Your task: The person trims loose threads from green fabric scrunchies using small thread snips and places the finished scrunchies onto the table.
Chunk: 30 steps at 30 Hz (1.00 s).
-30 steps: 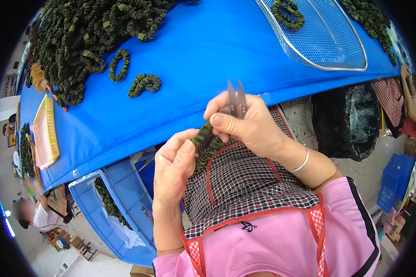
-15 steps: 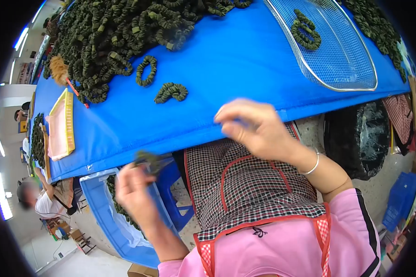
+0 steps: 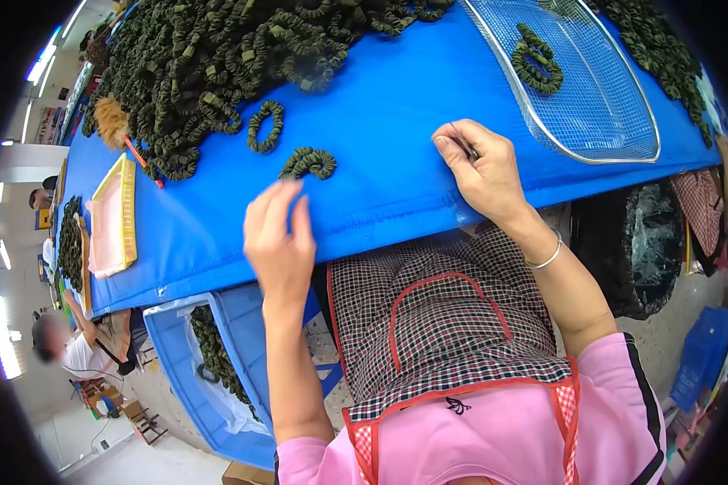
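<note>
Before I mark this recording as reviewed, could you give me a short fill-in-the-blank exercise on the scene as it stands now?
1. The left hand is by a dark green coil on a tablecloth coloured ____.
2. Between the light-blue crate and the wire basket, the right hand, gripping a dark tool, is nearer the ____.
3. The checked apron has trim coloured ____.
4. A pale bangle circles the ____ wrist.

Missing words: blue; wire basket; red; right.

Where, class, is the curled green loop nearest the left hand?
In the head view, the curled loop lies left of centre on the blue tabletop, just beyond the left hand, below and right of an oval loop.
</note>
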Each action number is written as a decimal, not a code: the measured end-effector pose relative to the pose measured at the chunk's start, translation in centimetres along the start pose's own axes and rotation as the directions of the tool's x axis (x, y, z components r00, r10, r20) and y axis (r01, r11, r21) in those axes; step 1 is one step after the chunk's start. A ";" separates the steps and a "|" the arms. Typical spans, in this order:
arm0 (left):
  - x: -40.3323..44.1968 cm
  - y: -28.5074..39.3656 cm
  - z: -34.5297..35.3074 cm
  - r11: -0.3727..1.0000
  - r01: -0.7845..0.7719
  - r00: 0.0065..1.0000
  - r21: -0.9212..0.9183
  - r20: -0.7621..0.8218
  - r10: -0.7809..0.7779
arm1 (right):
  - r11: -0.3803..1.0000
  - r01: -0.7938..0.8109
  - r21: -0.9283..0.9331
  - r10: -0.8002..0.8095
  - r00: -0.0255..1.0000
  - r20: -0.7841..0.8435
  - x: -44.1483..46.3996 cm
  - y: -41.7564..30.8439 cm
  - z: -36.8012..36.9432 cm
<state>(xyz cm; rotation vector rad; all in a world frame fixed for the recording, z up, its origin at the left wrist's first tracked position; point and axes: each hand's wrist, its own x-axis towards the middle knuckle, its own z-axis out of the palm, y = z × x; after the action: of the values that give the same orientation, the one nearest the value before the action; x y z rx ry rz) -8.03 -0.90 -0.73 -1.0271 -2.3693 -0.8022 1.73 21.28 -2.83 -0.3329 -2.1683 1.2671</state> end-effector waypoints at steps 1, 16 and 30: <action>1.1 0.0 1.5 1.000 -0.023 1.000 0.001 -0.002 0.023 | 1.000 -0.012 0.003 0.012 1.000 0.003 0.1 0.1 -0.1; -3.3 6.9 0.4 -0.294 0.631 0.573 -0.718 0.687 -0.447 | 0.928 -0.193 0.319 0.048 0.910 0.411 -4.4 -5.5 2.5; -3.1 6.2 -1.2 -0.247 0.730 0.633 -0.637 0.767 -0.105 | 0.353 -0.765 0.539 0.320 0.640 0.698 -4.1 -4.8 0.3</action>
<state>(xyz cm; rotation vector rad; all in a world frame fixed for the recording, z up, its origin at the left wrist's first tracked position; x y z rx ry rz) -1.17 0.15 0.43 -0.5192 -2.1037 -3.4046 5.17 16.55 -0.39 -0.4218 -1.5027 2.8963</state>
